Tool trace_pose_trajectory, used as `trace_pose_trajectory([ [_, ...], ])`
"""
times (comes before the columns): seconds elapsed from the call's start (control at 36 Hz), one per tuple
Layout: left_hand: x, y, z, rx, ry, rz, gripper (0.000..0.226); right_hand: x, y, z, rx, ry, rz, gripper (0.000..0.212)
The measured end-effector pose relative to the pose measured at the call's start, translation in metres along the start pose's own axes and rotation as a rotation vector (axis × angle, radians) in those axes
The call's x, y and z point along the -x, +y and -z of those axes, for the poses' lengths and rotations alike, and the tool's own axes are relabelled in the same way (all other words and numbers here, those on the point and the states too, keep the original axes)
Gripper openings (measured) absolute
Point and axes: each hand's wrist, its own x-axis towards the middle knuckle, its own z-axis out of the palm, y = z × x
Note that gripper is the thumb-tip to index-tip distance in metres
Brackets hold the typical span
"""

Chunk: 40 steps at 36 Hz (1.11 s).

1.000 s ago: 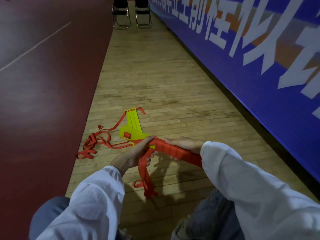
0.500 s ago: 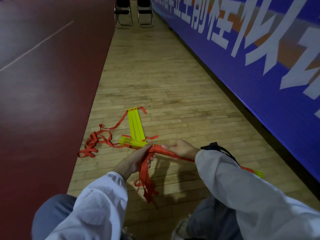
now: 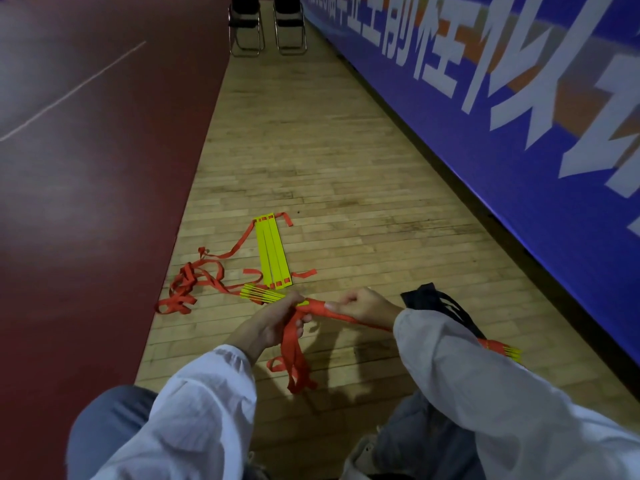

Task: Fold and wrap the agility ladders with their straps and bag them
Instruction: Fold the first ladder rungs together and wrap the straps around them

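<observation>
Head view, person low over the wooden floor (image 3: 311,150).

- Held ladder bundle (image 3: 320,309): stacked yellow rungs bound in orange strap, lying between both hands just below frame centre. Yellow rung ends fan out at 9 o'clock of the left hand (image 3: 273,320).
- Left hand's fingers are curled round the bundle and the loose strap tails (image 3: 294,358), which hang toward 6 o'clock.
- Right hand (image 3: 363,303): fingers curled, gripping the wrapped orange part.
- Right sleeve (image 3: 485,393) covers the bundle's middle; its far end shows at 4 o'clock.
- Black bag (image 3: 436,303) on the floor at 3 o'clock of the right hand, partly behind the forearm.
- Second ladder (image 3: 272,251) lies flat at 12 o'clock of the hands, with tangled straps (image 3: 187,285) at 10 o'clock.
- Two folding chairs (image 3: 246,32) at far 12 o'clock; blue banner (image 3: 519,133) along the right; dark red flooring (image 3: 86,168) on the left.
</observation>
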Motion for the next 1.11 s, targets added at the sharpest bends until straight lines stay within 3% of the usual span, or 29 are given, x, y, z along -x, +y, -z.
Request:
trace_pose_trajectory([
  [0.14,0.004,-0.005,0.000,0.044,-0.010,0.011,0.026,0.003,-0.014,0.010,0.047,-0.216,-0.134,0.059],
  [0.22,0.004,-0.007,-0.001,0.066,-0.018,0.004,0.019,0.002,-0.021,0.014,0.084,-0.221,-0.229,0.069],
  [0.42,0.007,-0.010,0.003,0.079,-0.075,0.022,0.019,0.006,-0.027,0.017,0.042,-0.319,-0.259,0.061],
  [0.58,0.006,-0.010,0.007,0.063,-0.087,0.037,0.025,0.004,-0.025,0.010,0.043,-0.197,-0.202,0.054],
  [0.78,0.008,-0.005,0.004,0.037,-0.100,0.090,0.049,0.003,-0.019,0.003,0.094,-0.052,-0.133,0.057],
  [1.11,0.003,-0.009,-0.002,0.002,-0.042,0.084,0.053,0.008,-0.021,0.000,0.214,0.066,-0.102,0.070],
])
